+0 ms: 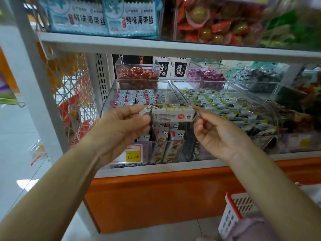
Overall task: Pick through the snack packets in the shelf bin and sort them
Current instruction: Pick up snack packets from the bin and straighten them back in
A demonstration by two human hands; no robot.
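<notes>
Left arm (57, 185): bare, I have it reaching up from lower left, left hand (125, 122) palm toward me, thumb and forefinger pinching the left end of one snack packet (172, 113). Right arm (278, 181): bare, reaching up from lower right, right hand (213, 134) palm toward me, thumb and forefinger pinching the packet's right end, other fingers loosely curled. Both hands level, held apart by the packet's length.

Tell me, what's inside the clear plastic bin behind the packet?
The clear plastic bin holds small silver-white snack packets with red dots and cloud shapes. The long white packet pinched by the left hand and right hand hides its middle.
</notes>
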